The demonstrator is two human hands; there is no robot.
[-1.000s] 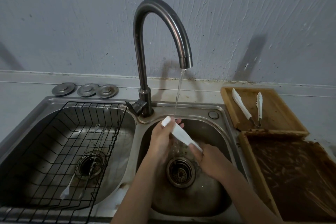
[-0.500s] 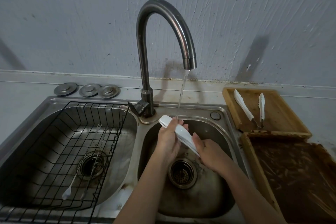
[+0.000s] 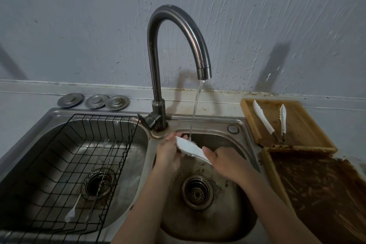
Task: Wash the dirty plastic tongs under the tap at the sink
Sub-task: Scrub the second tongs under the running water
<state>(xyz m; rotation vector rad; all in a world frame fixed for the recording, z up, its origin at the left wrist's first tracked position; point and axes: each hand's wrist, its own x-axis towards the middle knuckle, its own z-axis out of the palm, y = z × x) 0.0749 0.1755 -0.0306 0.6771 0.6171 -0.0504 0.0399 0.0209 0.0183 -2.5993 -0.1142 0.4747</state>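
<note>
— lower now: the white plastic tongs (image 3: pixel 191 149) have dropped closer to the right basin (image 3: pixel 233 222) since half a second ago, and their flat face has turned up toward the camera under the stream.

— where do they sit against the tap (image 3: pixel 174 49)?

— just below and in front of its spout. the water stream (image 3: pixel 195 111) falls from the spout and lands on the far end of the tongs, splashing there.

— and the hands?

— the left hand (image 3: pixel 168 152) curls round the far end of the tongs, fingers wrapped behind it, nearest the tap's base. the right hand (image 3: pixel 223 162) pinches the near end, thumb on top, fingers curled beneath. both grip the same tongs, which slant between them.

— what lies under them?

— the drain strainer (image 3: pixel 197 193) of the right basin, straight below the spout and nearer the camera.

— left of the tap?

— the left basin (image 3: pixel 136 174), with a black wire rack (image 3: pixel 59 164) set in it. a long white-tipped utensil (image 3: pixel 79 202) and a thin metal one lie in the rack; i cannot tell just what they are. behind that basin, on the worktop (image 3: pixel 29 103), three round metal sink stoppers (image 3: pixel 95 101) sit in a row, the two nearer the tap overlapping.

— right of the tap?

— a small wooden tray (image 3: pixel 297 125) holding a second pair of tongs (image 3: pixel 263 119), its arms spread apart. nearer the camera from that, a larger wooden tray (image 3: pixel 271 168) smeared with brown residue.
</note>
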